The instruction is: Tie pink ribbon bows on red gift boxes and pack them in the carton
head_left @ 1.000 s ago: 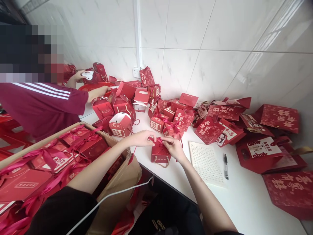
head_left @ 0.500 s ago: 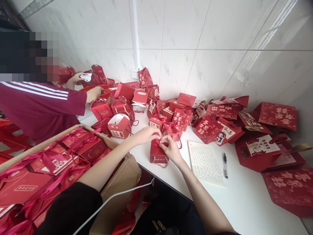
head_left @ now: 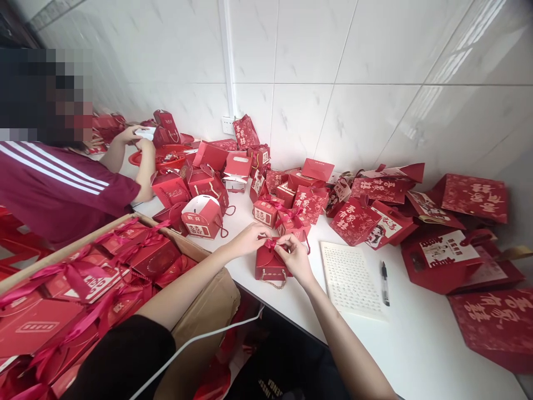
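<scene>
A small red gift box [head_left: 268,264] with a twisted cord handle stands on the white table near its front edge. On top of it is a red ribbon bow [head_left: 270,243]. My left hand [head_left: 252,239] pinches the bow's left side between closed fingertips. From the other side my right hand [head_left: 292,253] grips the ribbon between thumb and finger. Just behind, more ribbon-tied red boxes [head_left: 265,214] stand close together. An open-topped red box [head_left: 202,216] sits to the left of my hands.
A carton [head_left: 183,244] full of ribbon-tied boxes stands at left. Right of my hands lie a written notebook [head_left: 352,280] and a pen [head_left: 384,283]. Red bags [head_left: 462,255] line the right side. A co-worker [head_left: 62,189] handles a white item beside a red basin [head_left: 160,155].
A bow with loops now shows between my fingers, and my hands have moved slightly apart. The co-worker's near hand has left the basin and joined the other at the white item.
</scene>
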A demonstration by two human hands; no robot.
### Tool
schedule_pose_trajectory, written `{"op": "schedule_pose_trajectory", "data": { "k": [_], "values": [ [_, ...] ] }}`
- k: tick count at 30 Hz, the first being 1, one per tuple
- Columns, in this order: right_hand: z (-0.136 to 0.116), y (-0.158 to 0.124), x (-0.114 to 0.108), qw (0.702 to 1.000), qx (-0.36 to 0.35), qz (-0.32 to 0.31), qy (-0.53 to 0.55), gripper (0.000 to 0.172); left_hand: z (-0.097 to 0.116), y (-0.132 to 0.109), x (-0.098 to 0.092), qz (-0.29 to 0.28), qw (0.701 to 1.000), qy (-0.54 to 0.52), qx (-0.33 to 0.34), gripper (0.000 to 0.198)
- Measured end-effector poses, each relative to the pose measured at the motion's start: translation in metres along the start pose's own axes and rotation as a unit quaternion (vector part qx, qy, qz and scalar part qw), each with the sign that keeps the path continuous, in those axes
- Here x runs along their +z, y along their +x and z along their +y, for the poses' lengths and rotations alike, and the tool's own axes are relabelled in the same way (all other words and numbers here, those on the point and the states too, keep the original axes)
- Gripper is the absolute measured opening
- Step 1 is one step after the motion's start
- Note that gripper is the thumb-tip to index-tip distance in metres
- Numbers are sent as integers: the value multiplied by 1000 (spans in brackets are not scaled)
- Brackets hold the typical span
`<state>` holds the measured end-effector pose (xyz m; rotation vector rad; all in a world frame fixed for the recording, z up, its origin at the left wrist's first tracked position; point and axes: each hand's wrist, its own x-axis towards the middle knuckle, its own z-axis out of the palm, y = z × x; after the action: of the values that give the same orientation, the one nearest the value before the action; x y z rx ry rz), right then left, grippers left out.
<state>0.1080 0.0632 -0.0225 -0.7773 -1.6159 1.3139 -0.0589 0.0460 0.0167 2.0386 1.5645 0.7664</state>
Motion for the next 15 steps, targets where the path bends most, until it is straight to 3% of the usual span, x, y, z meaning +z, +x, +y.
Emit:
{"op": "schedule_pose_trajectory", "data": {
  "k": [4,11,15],
  "values": [
    [-1,-1,0,1000,-5,15,-12,17,14,-12,1,20,994,108,-14,13],
    [-2,-3,3,999,-6,41,-24,14,22,-18,7,37,996,55,-63,16],
    [-2,-3,2,998,-10,47,-32,14,19,-19,9,40,997,60,-33,12]
  ]
}}
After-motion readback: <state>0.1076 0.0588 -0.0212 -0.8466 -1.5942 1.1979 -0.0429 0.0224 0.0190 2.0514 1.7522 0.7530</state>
